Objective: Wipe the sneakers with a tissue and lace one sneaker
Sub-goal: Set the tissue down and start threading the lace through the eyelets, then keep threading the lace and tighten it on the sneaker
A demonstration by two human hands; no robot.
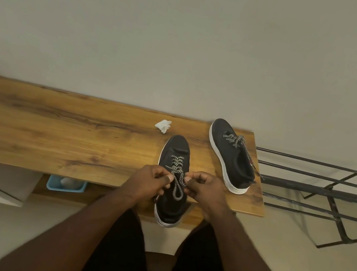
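Left hand and right hand pinch the speckled black-and-white lace of the black white-soled sneaker, crumpled white tissue at eleven o'clock on the wooden tabletop.

One head camera looked forward and down from above the hands; the table lay near, wall behind it

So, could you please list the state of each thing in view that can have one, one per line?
Near sneaker: upright on the wooden table, heel past the front edge, being laced.
Lace: pinched by both hands, a loop hanging between them.
Left hand: pinches the lace.
Right hand: pinches the lace.
Far sneaker: upright at the table's right end, lace loose.
Tissue: crumpled, lying on the table.
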